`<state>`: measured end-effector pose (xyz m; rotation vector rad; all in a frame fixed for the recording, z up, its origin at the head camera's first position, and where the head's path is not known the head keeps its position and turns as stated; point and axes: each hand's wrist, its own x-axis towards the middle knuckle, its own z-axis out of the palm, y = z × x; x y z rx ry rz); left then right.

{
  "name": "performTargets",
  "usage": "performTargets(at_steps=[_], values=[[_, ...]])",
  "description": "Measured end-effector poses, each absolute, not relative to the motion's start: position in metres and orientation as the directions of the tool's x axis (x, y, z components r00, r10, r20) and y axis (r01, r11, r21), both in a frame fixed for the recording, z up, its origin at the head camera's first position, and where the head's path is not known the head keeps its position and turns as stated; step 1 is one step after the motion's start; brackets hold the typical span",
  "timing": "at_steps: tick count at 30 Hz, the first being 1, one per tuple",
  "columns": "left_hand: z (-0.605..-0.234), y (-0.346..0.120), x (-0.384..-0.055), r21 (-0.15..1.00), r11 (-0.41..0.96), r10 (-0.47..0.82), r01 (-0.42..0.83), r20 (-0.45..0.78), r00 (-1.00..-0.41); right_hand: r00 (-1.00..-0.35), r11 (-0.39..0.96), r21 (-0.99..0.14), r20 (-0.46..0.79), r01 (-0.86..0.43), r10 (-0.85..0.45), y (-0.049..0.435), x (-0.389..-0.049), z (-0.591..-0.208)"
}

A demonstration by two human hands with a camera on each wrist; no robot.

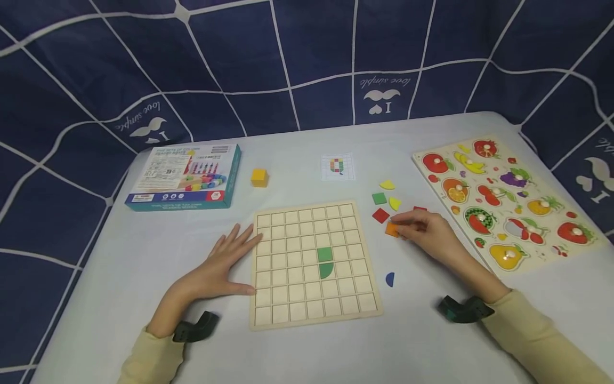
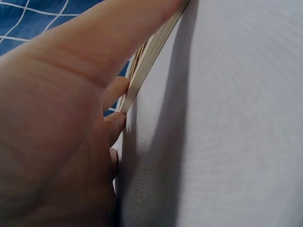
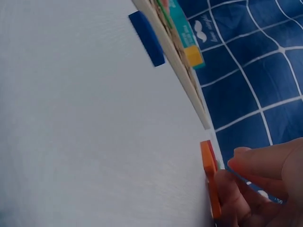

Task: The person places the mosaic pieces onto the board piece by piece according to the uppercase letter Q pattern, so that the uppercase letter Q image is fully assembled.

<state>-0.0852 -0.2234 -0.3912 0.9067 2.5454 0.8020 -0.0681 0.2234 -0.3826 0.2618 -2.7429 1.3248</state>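
A pale wooden grid board (image 1: pixel 291 322) lies in front of the person. On it, a green square tile (image 1: pixel 324 254) sits directly above a green quarter-round tile (image 1: pixel 326 270). The left hand (image 1: pixel 218 272) spreads along the board's left side, fingertips on its rim and thumb by the lower edge. In the left wrist view, fingers touch the board's side (image 2: pixel 149 64). To the right of the board, the right hand (image 1: pixel 424 234) pinches an orange square tile (image 1: pixel 391 229) low over the table. In the right wrist view, bent fingers are right at the orange tile (image 3: pixel 208 158).
Red (image 1: pixel 381 215), green (image 1: pixel 379 198) and yellow tiles (image 1: pixel 387 184) lie near the right hand, with a blue half-round (image 1: pixel 390 279) below. A pattern card (image 1: pixel 338 167), yellow cube (image 1: pixel 259 178) and box (image 1: pixel 184 176) stand behind. A fruit puzzle (image 1: pixel 508 205) lies right.
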Motion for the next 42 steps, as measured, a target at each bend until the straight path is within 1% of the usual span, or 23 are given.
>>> performTargets(at_steps=[4, 8, 23, 26, 31, 36, 42], values=[[-0.391, -0.223, -0.084, 0.607, 0.64, 0.655, 0.472, -0.109, -0.748, -0.972, 0.707, -0.672, 0.209, -0.223, -0.108, 0.218, -0.068, -0.387], [-0.391, -0.222, -0.082, 0.611, 0.641, 0.653, 0.464, -0.117, -0.748, -0.972, 0.745, -0.632, 0.212, -0.213, -0.098, 0.215, -0.067, -0.391], [-0.39, -0.223, -0.084, 0.606, 0.64, 0.655, 0.471, -0.112, -0.747, -0.967, 0.734, -0.637, 0.227, -0.235, -0.113, 0.21, -0.07, -0.384], [-0.39, -0.223, -0.085, 0.603, 0.641, 0.657, 0.475, -0.111, -0.746, -0.968, 0.711, -0.662, 0.219, -0.238, -0.12, 0.209, -0.072, -0.378], [-0.39, -0.222, -0.085, 0.6, 0.64, 0.659, 0.479, -0.108, -0.744, -0.975, 0.621, -0.752, 0.158, -0.222, -0.157, 0.194, -0.079, -0.365], [-0.39, -0.222, -0.085, 0.607, 0.638, 0.657, 0.473, -0.11, -0.746, -0.972, 0.521, -0.833, 0.079, -0.185, -0.22, 0.158, -0.089, -0.354], [-0.39, -0.223, -0.084, 0.606, 0.645, 0.652, 0.466, -0.117, -0.749, -0.939, 0.398, -0.903, 0.019, -0.164, -0.344, 0.108, -0.1, -0.355]])
